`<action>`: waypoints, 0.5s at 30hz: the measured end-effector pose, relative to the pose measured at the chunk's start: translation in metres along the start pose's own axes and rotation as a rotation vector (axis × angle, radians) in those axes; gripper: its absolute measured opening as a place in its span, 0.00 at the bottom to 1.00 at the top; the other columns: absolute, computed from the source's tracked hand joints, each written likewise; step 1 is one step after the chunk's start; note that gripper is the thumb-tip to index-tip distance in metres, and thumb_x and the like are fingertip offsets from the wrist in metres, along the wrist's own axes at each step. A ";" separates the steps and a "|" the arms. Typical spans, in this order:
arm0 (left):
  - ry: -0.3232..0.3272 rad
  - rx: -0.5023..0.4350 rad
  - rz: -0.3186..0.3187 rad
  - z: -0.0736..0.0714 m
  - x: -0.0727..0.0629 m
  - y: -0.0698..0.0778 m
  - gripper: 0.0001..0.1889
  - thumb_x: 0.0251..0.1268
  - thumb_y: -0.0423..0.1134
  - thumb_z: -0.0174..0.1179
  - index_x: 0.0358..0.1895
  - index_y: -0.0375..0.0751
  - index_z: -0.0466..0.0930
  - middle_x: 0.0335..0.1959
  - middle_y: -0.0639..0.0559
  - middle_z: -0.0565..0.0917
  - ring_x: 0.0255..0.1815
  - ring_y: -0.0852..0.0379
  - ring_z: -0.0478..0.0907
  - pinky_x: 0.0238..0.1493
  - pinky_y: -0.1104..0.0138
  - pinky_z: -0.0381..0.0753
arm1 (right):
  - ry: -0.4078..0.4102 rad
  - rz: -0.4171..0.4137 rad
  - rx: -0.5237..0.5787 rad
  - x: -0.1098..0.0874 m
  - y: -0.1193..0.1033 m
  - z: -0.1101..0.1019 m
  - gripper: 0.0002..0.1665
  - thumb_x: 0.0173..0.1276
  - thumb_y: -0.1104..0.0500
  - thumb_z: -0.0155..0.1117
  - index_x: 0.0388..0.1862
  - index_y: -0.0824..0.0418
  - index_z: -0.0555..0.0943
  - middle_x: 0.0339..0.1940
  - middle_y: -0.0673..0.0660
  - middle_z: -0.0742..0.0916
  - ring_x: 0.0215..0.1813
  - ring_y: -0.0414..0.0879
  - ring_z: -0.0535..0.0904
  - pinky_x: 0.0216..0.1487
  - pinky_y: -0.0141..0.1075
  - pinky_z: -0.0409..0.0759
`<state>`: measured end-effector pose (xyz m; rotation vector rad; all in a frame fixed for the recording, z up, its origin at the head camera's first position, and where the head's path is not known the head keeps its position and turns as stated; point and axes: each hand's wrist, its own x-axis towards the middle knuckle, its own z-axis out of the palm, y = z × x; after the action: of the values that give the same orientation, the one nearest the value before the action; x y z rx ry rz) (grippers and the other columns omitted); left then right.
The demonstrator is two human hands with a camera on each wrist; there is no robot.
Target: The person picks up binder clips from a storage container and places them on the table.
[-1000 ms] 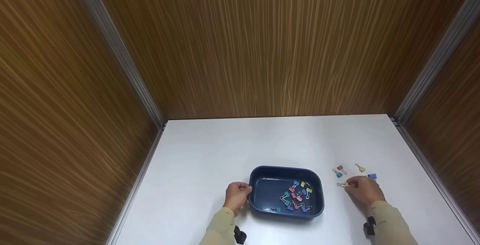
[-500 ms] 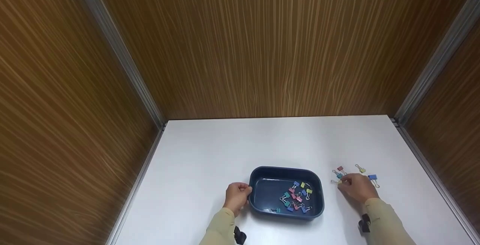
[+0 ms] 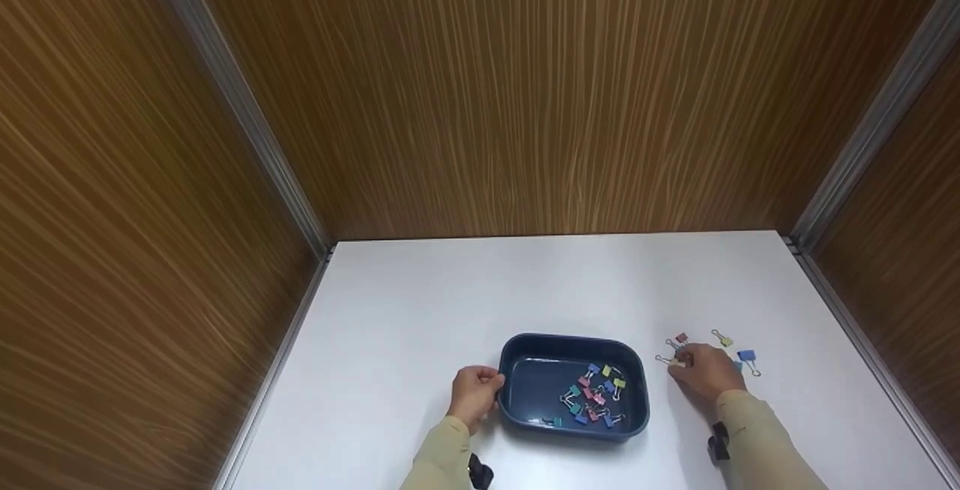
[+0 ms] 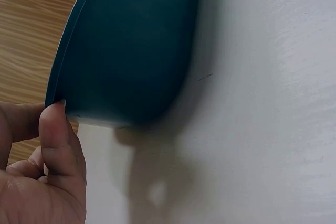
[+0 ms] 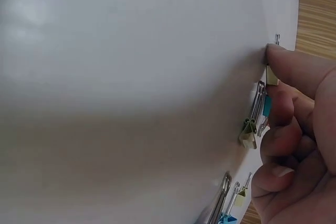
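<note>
Tabletop [image 3: 420, 295]: white
Dark blue tray [image 3: 534, 385]: near side, middle
Loose binder clips [image 3: 746, 355]: right side, red, yellow and blue among them

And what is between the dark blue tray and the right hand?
From the tray: bare white table, then the pale yellow clip that the right hand pinches, as the head view shows.

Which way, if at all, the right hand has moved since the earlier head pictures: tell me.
Yes: in the head view, the right hand has moved left, nearer the dark blue tray, which stayed put.
</note>
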<state>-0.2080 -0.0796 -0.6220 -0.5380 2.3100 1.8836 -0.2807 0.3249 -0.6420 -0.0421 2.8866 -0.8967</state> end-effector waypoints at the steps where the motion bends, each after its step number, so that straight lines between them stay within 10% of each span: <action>1: 0.002 -0.001 0.002 0.000 0.000 0.000 0.06 0.63 0.34 0.62 0.39 0.35 0.78 0.27 0.49 0.79 0.18 0.60 0.73 0.18 0.68 0.73 | 0.002 0.003 0.003 0.000 0.000 0.000 0.19 0.60 0.56 0.70 0.47 0.65 0.82 0.39 0.60 0.85 0.43 0.56 0.80 0.46 0.54 0.77; 15: -0.005 -0.018 0.013 -0.001 -0.001 -0.002 0.05 0.63 0.34 0.62 0.38 0.35 0.79 0.27 0.50 0.78 0.18 0.59 0.72 0.17 0.70 0.71 | -0.009 0.006 -0.024 -0.002 -0.004 -0.003 0.19 0.59 0.53 0.70 0.45 0.63 0.83 0.36 0.56 0.83 0.39 0.52 0.78 0.43 0.51 0.76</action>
<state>-0.2061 -0.0805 -0.6229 -0.5213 2.3010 1.9110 -0.2787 0.3235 -0.6375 -0.0400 2.8879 -0.8584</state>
